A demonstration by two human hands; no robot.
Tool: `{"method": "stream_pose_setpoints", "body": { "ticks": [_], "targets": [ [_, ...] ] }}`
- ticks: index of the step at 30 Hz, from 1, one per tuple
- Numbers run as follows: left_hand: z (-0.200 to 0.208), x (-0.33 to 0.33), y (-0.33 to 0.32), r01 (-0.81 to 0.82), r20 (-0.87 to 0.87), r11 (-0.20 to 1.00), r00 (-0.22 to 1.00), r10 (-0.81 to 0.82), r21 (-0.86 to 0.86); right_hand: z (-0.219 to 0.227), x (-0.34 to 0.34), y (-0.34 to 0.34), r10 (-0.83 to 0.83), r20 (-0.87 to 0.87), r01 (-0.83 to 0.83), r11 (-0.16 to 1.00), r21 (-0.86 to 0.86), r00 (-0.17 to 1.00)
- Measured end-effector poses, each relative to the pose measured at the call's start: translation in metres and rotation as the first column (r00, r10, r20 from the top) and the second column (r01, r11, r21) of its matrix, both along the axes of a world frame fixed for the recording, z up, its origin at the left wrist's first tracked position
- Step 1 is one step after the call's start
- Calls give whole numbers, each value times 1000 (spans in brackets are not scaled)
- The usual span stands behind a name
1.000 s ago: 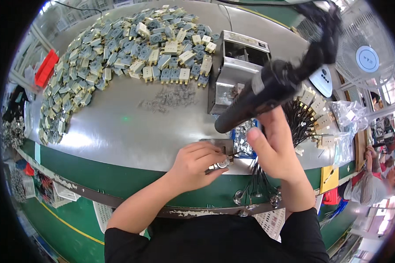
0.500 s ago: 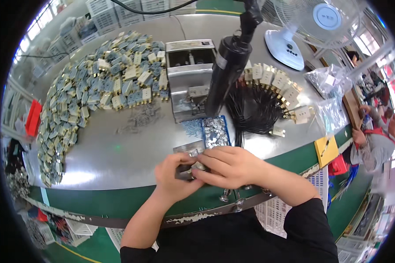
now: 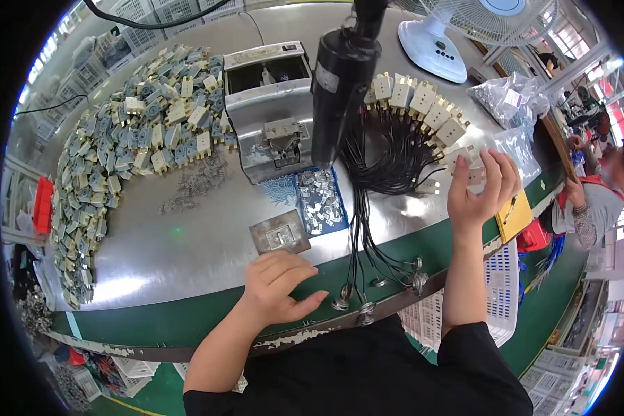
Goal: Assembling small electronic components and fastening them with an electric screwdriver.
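Observation:
My left hand (image 3: 279,288) hovers near the table's front edge, thumb apart from the curled fingers, with nothing in it. Just beyond its fingers lies a flat metal plate (image 3: 280,234) with a small recess in its middle. At the right, my right hand (image 3: 485,191) is over the end of a curved row of cream plug-like blocks (image 3: 437,114) with black cables (image 3: 392,163). Its fingers are spread, and a block (image 3: 457,157) lies beside the thumb; part of that row's end is hidden behind the hand.
A blue tray of small metal pieces (image 3: 322,208) sits by bluish screws (image 3: 279,190). Behind stand a metal machine (image 3: 269,104) and a black cylinder (image 3: 340,90). Grey-and-cream blocks (image 3: 145,128) heap at left; a fan (image 3: 433,48) stands far right. Round metal cable ends (image 3: 366,312) hang at the front edge.
My hands have parted from above the metal plate, uncovering it. The right has swung right to the row of cream blocks; the left has opened and drawn slightly back. The view has shifted.

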State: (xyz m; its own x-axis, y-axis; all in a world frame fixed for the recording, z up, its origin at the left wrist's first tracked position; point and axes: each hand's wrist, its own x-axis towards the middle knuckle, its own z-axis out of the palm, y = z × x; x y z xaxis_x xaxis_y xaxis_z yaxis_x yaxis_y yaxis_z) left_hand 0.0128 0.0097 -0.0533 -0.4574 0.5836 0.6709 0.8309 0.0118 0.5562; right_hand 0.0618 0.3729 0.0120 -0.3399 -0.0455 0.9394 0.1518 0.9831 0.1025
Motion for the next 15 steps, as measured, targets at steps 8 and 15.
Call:
{"method": "stream_pose_setpoints", "body": {
  "ticks": [8,15],
  "targets": [
    [2,5,5,46,25,999,999,-46,-8,15,41,-64,632,607,-165,746,-645,482],
    [-2,6,3,114,69,993,991,-112,-31,-20,33,-72,740,649,18,657,-754,178]
  ]
}}
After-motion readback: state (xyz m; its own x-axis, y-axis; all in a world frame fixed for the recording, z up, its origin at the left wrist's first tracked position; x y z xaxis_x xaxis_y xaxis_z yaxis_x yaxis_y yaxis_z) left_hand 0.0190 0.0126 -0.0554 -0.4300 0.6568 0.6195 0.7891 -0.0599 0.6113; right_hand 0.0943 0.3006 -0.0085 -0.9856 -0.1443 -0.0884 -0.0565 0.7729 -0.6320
